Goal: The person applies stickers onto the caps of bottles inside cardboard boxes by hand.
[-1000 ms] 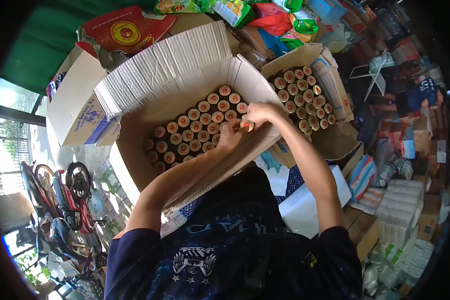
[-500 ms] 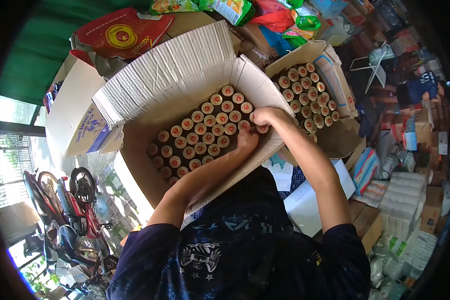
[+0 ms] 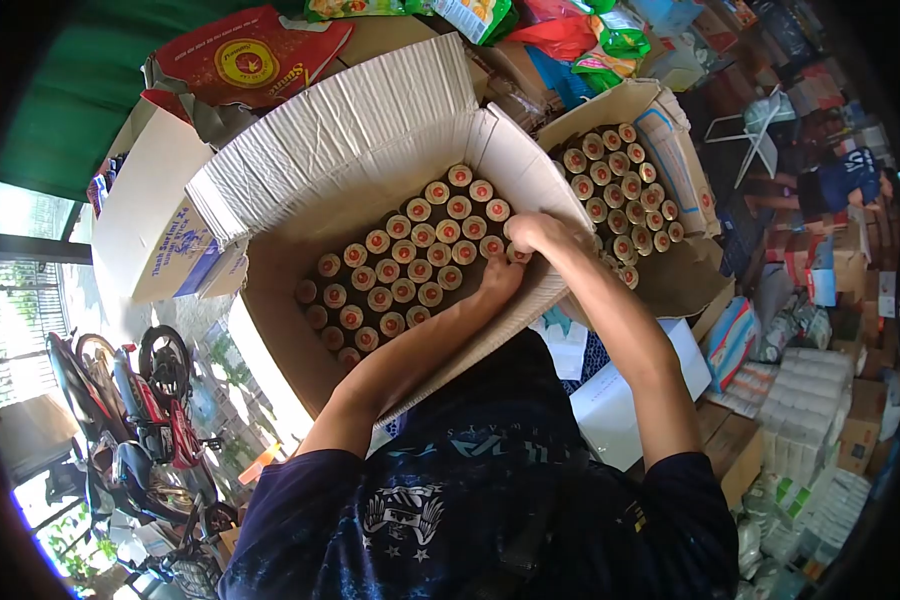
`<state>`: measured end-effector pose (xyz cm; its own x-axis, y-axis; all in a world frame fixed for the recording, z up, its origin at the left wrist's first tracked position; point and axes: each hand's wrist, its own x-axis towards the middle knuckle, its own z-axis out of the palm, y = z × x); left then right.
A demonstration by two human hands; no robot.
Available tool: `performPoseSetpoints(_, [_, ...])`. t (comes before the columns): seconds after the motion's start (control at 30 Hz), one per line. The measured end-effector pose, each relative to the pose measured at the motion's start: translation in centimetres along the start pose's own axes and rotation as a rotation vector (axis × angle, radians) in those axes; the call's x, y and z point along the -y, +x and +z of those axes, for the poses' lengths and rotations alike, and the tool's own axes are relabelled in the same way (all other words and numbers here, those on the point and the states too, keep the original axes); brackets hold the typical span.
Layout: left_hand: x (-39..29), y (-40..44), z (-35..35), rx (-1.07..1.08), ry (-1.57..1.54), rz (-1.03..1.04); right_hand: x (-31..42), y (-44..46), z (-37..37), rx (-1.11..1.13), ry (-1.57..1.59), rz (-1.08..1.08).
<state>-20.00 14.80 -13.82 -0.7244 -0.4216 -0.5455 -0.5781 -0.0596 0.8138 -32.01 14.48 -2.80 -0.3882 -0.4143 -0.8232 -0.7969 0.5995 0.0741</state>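
- Presently, from my remote station on the head view, I take the open carton (image 3: 340, 140) as the reference for all positions.
- Inside the carton I record cans (image 3: 422, 236) standing upright in staggered rows, each top pale with a red mark at its centre.
- I find one can (image 3: 517, 256) at the near right corner of the carton, at the end of the rows and between the two hands.
- I note the left hand (image 3: 502, 276) and the right hand (image 3: 536, 234) close together inside that corner of the carton, both touching this can, the left from its near left side, the right from above. The fingers are partly hidden; I cannot tell how tightly either closes.
- Just right of the carton I see a second carton (image 3: 670, 262), likewise holding upright cans with red-marked tops.
- Left of the carton stands a printed box (image 3: 150, 220) with blue lettering; behind it, beyond the carton's far left, lies a red bag (image 3: 245, 60) with a yellow emblem.
- Beyond the carton's far side I log green packets (image 3: 618, 45).
- Near the carton's right front I see a white box (image 3: 640, 395).
- Well left of the carton are motorbikes (image 3: 175, 430); well to its right, another person (image 3: 842, 187) in a dark shirt.
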Motion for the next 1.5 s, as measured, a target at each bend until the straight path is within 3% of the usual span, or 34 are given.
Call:
performPoseSetpoints(0.1, [-0.4, -1.0, -0.2, 0.064, -0.010, 0.111, 0.5, -0.3, 0.4, 0.133, -0.092, 0.019])
performPoseSetpoints(0.3, [0.3, 0.2, 0.3, 0.073, 0.019, -0.010, 0.4, -1.4, 0.6, 0.163, -0.066, 0.032])
performPoseSetpoints(0.47, [1.2, -0.1, -0.4, 0.062, 0.073, 0.048, 1.0, -2.7, -0.6, 0.165, 0.004, 0.093])
performPoseSetpoints(0.6, [2.6, 1.1, -1.2, 0.182, 0.025, 0.050, 0.3, -1.8, -0.2, -0.093, 0.060, -0.218])
performPoseSetpoints(0.73, [4.2, 2.4, -1.2, 0.161, -0.072, 0.436, 0.4, -10.9, -0.2, -0.643, 0.551, -0.661])
performPoseSetpoints(0.83, [2.7, 1.6, -1.7, 0.144, -0.225, 0.636, -0.3, -15.5, 0.9, -0.838, 0.746, -0.851])
performPoseSetpoints(0.87, [1.5, 0.9, -2.5, 0.114, -0.077, 0.555, -1.0, -16.8, 1.3, -0.867, 0.798, -0.884])
performPoseSetpoints(0.9, [-1.1, -0.8, -3.7, 0.096, 0.074, 0.475, -1.7, -17.9, 2.1, -0.866, 0.915, -0.847])
performPoseSetpoints(0.93, [-7.5, -5.0, -6.3, 0.049, 0.418, 0.240, -2.6, -18.8, 2.8, -0.863, 1.029, -0.809])
performPoseSetpoints(1.07, [-15.6, -8.8, -6.8, -0.116, 0.388, 0.539, -8.0, -16.8, 5.8, -1.032, 1.496, -0.650])
performPoseSetpoints(1.13, [-18.3, -9.4, -6.0, -0.102, 0.245, 0.753, -11.3, -15.9, 6.2, -1.146, 1.633, -0.396])
performPoseSetpoints(1.2, [-21.0, -10.0, -4.4, -0.110, 0.154, 0.908, -14.0, -14.8, 6.5, -1.102, 1.944, -0.233])
performPoseSetpoints(1.3, [-24.0, -9.2, -1.6, -0.043, 0.319, 0.946, -18.5, -11.8, 7.6, -0.958, 2.233, -0.220])
performPoseSetpoints(1.43, [-26.4, -5.4, 3.5, 0.029, 0.604, 0.964, -21.9, -6.6, 8.9, -1.071, 2.018, 0.072])
performPoseSetpoints(1.5, [-26.8, -3.4, 5.7, 0.104, 0.822, 0.926, -23.1, -4.5, 9.8, -1.036, 1.905, 0.065])
